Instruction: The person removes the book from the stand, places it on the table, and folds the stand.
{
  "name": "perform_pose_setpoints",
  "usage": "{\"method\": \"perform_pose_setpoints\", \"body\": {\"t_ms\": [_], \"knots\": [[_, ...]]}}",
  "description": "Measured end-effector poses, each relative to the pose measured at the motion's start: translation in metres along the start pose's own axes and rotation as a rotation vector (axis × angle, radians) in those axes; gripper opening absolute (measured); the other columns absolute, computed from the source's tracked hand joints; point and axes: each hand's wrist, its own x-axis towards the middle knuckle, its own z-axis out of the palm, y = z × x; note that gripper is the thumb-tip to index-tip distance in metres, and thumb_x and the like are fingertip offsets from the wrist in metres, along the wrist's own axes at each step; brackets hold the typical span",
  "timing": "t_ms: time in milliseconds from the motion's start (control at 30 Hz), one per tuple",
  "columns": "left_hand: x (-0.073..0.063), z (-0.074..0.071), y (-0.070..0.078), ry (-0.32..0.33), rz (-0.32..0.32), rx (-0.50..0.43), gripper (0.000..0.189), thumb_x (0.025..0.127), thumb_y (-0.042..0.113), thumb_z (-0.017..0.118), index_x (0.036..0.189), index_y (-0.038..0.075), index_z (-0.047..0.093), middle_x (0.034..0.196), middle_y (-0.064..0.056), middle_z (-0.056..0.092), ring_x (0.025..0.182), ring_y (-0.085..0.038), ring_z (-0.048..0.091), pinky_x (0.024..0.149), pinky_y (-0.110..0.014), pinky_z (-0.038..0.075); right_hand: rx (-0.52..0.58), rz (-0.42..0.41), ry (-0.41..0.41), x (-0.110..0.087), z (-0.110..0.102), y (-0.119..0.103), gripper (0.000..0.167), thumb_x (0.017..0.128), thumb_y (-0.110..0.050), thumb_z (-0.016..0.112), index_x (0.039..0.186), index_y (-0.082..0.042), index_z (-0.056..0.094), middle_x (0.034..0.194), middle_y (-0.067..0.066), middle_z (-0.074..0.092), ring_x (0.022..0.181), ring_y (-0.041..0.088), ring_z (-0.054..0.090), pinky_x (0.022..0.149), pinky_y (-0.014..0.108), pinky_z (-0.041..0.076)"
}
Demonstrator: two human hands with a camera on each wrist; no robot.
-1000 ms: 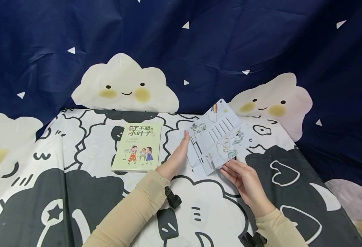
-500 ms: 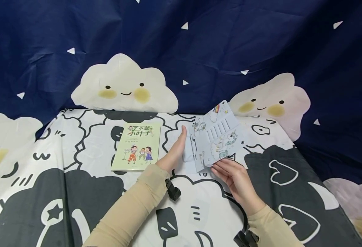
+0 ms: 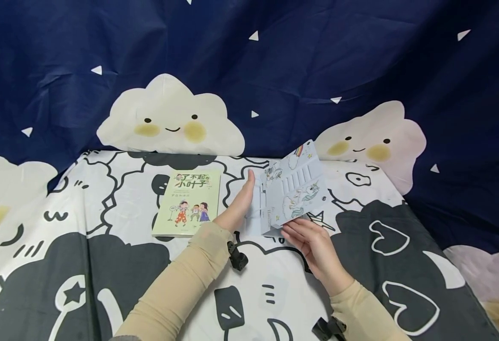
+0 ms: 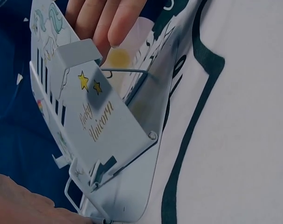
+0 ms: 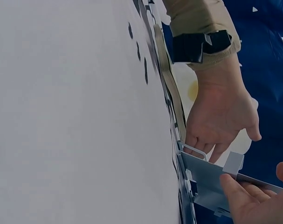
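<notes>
Patterned cloth [image 3: 271,270] spreads around the stand [image 3: 295,190], hands [image 3: 238,203] [image 3: 315,246] apart at left and lower edges.

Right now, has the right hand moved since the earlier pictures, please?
Yes: in the head view, the right hand has shifted left, toward the book.

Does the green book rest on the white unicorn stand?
No, the green book lies on the patterned cloth, apart from the white unicorn stand.

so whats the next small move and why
Perhaps the right hand should tilt the unicorn book stand's panel up slightly while the left hand steadies the base plate: panel and plate lie at an angle, and I can't tell whether the wire between them is seated.
</notes>
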Motion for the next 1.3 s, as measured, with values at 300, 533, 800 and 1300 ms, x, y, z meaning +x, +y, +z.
{"method": "perform_pose_setpoints", "body": {"t_ms": [300,533,800,1300], "knots": [[0.003,-0.001,-0.002,-0.002,-0.018,0.005,0.098,0.086,0.085,0.006,0.161,0.021,0.014,0.168,-0.003,0.007,0.155,-0.028,0.004,0.125,-0.053,0.004,0.01,0.015,0.001,0.001,0.001,0.0,0.049,0.101,0.0,0.045,0.145,0.016,0.03,0.141,0.034,0.047,0.109,0.012,0.068,0.101,0.03,0.052],[0.002,-0.002,-0.002,-0.018,0.021,0.041,0.09,0.093,0.078,0.008,0.159,0.018,0.022,0.168,-0.007,0.011,0.155,-0.029,0.006,0.125,-0.054,0.005,0.02,0.016,-0.021,0.002,-0.005,-0.001,0.048,0.101,-0.002,0.047,0.144,0.017,0.034,0.13,0.022,0.06,0.112,0.013,0.067,0.103,0.032,0.05],[-0.008,0.003,0.001,0.004,0.116,0.202,0.085,0.098,0.071,0.02,0.157,0.01,0.027,0.164,-0.009,0.024,0.153,-0.029,0.017,0.125,-0.05,0.012,0.058,0.009,0.017,0.006,-0.017,-0.005,0.042,0.102,-0.002,0.048,0.141,0.01,0.04,0.108,0.001,0.072,0.109,0.013,0.069,0.1,0.03,0.052],[-0.032,0.03,0.011,-0.037,0.352,0.457,0.082,0.097,0.053,0.054,0.155,0.0,0.028,0.161,-0.017,0.028,0.151,-0.031,0.026,0.123,-0.044,0.024,0.493,-0.116,0.169,0.01,-0.072,-0.034,0.019,0.102,-0.011,0.053,0.109,-0.006,0.07,0.11,0.009,0.075,0.106,0.021,0.071,0.094,0.031,0.056]]}}
